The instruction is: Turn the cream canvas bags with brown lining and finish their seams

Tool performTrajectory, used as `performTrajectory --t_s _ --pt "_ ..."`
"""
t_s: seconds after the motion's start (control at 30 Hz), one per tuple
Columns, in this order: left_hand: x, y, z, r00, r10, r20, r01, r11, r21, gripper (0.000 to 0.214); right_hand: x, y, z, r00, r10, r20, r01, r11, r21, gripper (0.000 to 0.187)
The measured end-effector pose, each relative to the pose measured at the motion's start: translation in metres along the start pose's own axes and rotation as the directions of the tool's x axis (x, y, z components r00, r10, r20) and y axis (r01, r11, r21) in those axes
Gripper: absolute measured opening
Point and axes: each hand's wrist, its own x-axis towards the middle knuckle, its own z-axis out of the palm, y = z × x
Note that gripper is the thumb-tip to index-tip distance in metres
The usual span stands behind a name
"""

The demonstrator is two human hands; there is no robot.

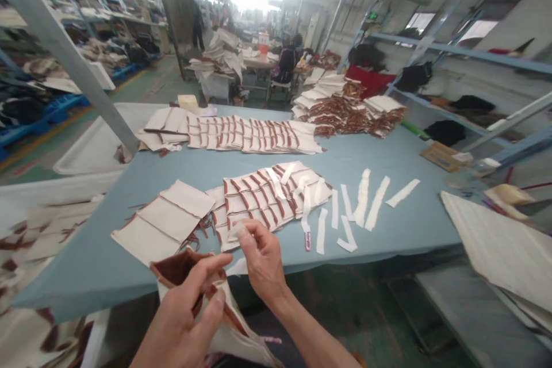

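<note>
My left hand point(185, 313) is closed on a cream fabric pouch with brown trim point(185, 270), held just in front of the blue table's near edge. My right hand point(261, 256) pinches a small white strip point(237, 231) above the pouch. Right behind my hands, a fanned row of cream pieces with brown edging point(267, 195) lies on the blue table point(379, 149), with three larger cream pieces point(166, 218) to its left. Several loose white strips point(366, 201) lie to the right. A small pink clip-like tool point(307, 240) rests near the front edge.
A long overlapping row of cream-and-brown pieces point(241, 133) crosses the far side of the table, with tall stacks point(345, 106) at the far right. White bins point(92, 144) stand to the left, a grey post point(69, 54) rises there, and metal shelves point(474, 80) line the right. People work at distant tables.
</note>
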Motion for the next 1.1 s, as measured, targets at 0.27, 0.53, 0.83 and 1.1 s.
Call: performTrajectory --t_s 0.27,0.53,0.83,1.1 --pt "-0.006 0.000 0.004 0.964 -0.259 0.062 0.260 0.870 -0.419 0.059 -0.042 0.036 -0.002 0.997 0.065 0.041 -0.064 0.998 -0.026 0.037" --pt "-0.023 -0.005 0.011 0.952 -0.265 0.151 0.299 0.913 -0.279 0.041 -0.075 0.033 -0.013 0.948 0.314 0.057 -0.317 0.946 0.062 0.049" --pt "-0.018 0.020 0.003 0.977 -0.212 0.031 0.213 0.943 -0.257 0.048 -0.054 -0.064 -0.070 0.896 0.329 0.299 -0.350 0.937 0.017 0.039" --pt "-0.015 0.041 0.001 0.973 -0.229 -0.003 0.209 0.892 -0.402 0.039 -0.048 -0.094 -0.056 0.908 0.224 0.355 -0.155 0.965 -0.211 0.020"
